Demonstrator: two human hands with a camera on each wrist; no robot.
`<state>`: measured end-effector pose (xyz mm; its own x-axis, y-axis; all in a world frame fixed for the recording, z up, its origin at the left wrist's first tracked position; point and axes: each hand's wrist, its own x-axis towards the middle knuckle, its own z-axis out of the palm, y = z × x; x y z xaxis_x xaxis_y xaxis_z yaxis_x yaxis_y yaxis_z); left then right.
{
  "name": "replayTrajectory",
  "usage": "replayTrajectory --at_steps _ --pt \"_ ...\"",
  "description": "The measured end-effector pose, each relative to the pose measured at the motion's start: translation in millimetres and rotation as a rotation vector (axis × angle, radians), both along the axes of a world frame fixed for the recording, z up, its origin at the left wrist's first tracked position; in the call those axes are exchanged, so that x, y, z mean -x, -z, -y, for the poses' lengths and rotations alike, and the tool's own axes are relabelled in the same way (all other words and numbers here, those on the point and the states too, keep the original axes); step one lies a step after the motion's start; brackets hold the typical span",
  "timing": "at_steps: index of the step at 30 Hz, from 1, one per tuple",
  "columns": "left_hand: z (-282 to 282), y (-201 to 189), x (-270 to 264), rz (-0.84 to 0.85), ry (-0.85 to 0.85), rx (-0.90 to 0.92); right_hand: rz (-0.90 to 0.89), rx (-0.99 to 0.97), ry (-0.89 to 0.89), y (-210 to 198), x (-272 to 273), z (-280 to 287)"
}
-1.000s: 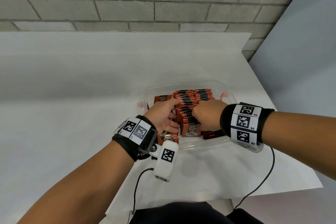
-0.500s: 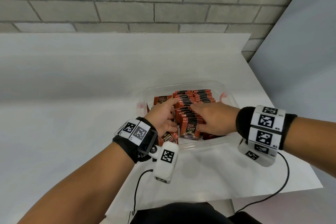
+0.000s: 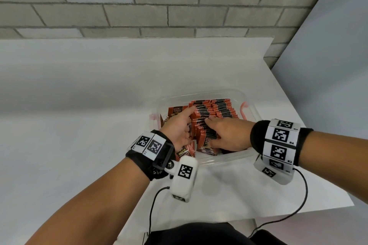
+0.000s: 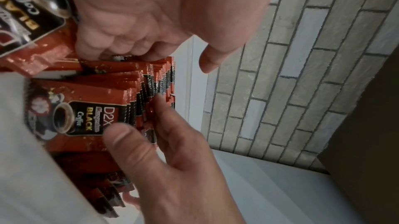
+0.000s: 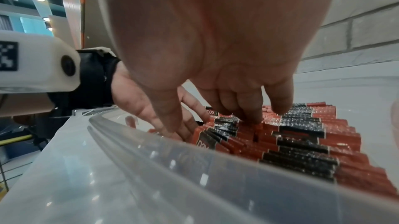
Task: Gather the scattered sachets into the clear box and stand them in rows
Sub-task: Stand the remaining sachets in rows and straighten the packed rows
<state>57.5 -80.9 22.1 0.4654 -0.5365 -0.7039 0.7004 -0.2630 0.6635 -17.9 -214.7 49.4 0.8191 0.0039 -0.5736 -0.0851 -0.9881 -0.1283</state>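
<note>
The clear box (image 3: 199, 93) (image 5: 172, 151) stands on the white table and holds red-and-black coffee sachets (image 3: 221, 107) (image 4: 71, 113) (image 5: 302, 142) upright in rows. My left hand (image 3: 179, 125) (image 4: 140, 14) (image 5: 134, 98) is inside the box's left part, its fingers pressing against the left side of the middle row. My right hand (image 3: 229, 135) (image 4: 172, 168) (image 5: 226, 40) lies over that row, fingers on the sachet tops and thumb on the front sachet's face. A few loose sachets (image 3: 185, 151) (image 4: 26, 23) lean near my left wrist, and one sachet (image 3: 177, 110) stands at the back left.
The box has pink latches (image 3: 244, 109) at its ends. The table (image 3: 79, 125) ends close to the right of the box and just in front of me. A grey brick wall (image 3: 159, 6) rises behind it. Black cables (image 3: 298, 205) hang from both wrists.
My right hand has uncurled from a fist on the row to flat fingers on the tops, and its wrist has swung right and down. The left hand has barely moved.
</note>
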Motion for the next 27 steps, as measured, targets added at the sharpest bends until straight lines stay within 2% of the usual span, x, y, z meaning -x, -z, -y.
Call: replayTrajectory --at_steps 11,20,27 --pt "-3.8 -0.8 1.3 0.051 -0.028 -0.037 -0.011 0.071 0.000 4.2 -4.5 1.6" --pt "1.5 -1.6 -6.5 0.062 -0.055 0.044 0.027 0.158 -0.009 2.8 -15.7 2.7" --pt "3.6 6.9 -5.6 0.017 -0.086 0.092 -0.002 0.083 0.009 -0.4 -20.0 3.1"
